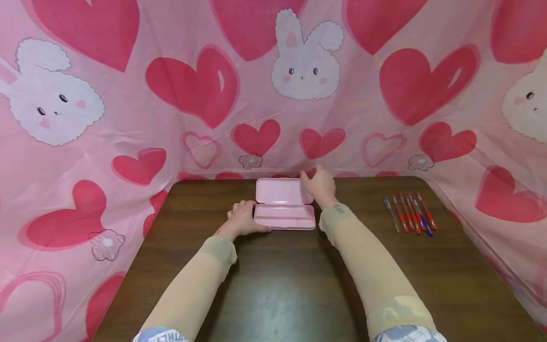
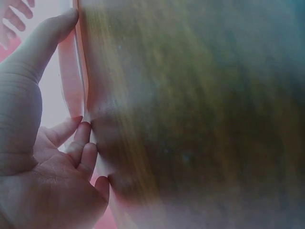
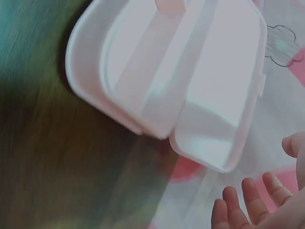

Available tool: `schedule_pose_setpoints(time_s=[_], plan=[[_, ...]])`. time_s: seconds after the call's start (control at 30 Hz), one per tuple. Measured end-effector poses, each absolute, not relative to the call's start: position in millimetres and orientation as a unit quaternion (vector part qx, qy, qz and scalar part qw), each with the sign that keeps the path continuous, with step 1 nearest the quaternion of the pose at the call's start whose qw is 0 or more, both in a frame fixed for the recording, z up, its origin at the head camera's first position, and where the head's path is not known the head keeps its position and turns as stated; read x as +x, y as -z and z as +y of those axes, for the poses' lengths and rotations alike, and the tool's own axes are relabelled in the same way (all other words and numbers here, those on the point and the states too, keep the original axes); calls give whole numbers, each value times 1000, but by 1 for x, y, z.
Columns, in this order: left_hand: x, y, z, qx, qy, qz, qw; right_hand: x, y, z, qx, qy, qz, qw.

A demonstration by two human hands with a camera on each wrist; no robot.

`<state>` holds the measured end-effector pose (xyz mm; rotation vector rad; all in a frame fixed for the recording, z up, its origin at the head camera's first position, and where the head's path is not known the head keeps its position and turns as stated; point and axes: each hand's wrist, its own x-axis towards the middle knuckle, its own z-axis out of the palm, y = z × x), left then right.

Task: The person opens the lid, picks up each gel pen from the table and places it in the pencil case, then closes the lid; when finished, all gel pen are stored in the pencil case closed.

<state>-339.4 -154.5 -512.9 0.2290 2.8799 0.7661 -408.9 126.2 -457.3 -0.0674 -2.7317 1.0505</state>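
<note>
While my left hand point(image 1: 243, 219) grips the pink pencil case point(image 1: 278, 221), my right hand point(image 1: 321, 184) is released. Wood-grain table point(image 1: 282, 280) below; heart-and-bunny cloth point(image 1: 256, 99) behind.

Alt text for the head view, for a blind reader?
A left hand holds an open pink case on a brown table; a right hand is at the right end of its lid. Red and blue pens lie to the right, heart-patterned cloth behind.
</note>
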Motion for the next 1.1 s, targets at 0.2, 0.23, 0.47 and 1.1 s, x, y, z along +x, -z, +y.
schedule_pose_setpoints(time_s=[0.2, 0.23, 0.47, 1.1], plan=[[-337, 510, -152, 79, -260, 959, 79, -404, 448, 149, -15, -342, -929, 137], [-337, 509, -152, 78, -260, 959, 79, -403, 447, 154, -16, -341, -929, 142], [-335, 508, -152, 78, -261, 959, 78, -396, 447, 197, -32, -323, -932, 165], [-340, 511, -155, 77, -254, 961, 81, -356, 453, 323, -122, -225, -958, 131]])
